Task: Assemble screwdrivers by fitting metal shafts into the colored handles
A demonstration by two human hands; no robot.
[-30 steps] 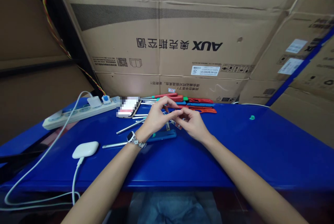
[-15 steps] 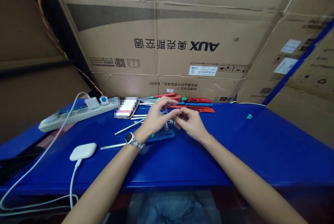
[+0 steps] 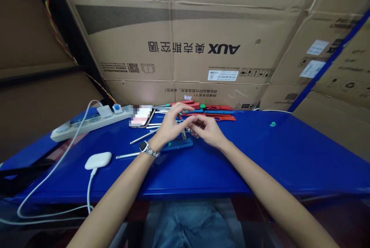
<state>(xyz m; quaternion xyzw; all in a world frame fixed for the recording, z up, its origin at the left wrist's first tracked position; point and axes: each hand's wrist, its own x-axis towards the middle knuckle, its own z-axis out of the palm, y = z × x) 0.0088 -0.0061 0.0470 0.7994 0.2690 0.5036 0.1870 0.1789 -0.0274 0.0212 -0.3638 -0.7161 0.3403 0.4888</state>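
My left hand point(image 3: 173, 123), with a watch point(image 3: 148, 149) on its wrist, is closed with bent fingers, its thumb tip meeting the fingertips of my right hand point(image 3: 209, 130). The right fingers are pinched together. Whatever sits between the fingertips is too small and covered to make out. Just below the hands a small clear piece point(image 3: 184, 135) is partly visible. Under my left wrist lies a blue plastic handle point(image 3: 182, 144). A metal rod point(image 3: 127, 156) points left from beneath the wrist. More metal rods point(image 3: 141, 137) lie left of my left hand.
Behind my hands lie red screwdrivers point(image 3: 185, 102) and orange and blue plastic handles point(image 3: 221, 117). A phone point(image 3: 142, 117), a power strip point(image 3: 89, 123) and a white earbud case point(image 3: 98, 160) with a cable are at left. A green bit point(image 3: 272, 124) lies right. Cardboard point(image 3: 185, 63) stands behind.
The whole view has shifted slightly, with table items appearing a little higher. My hands keep nearly the same pose, fingertips still together.
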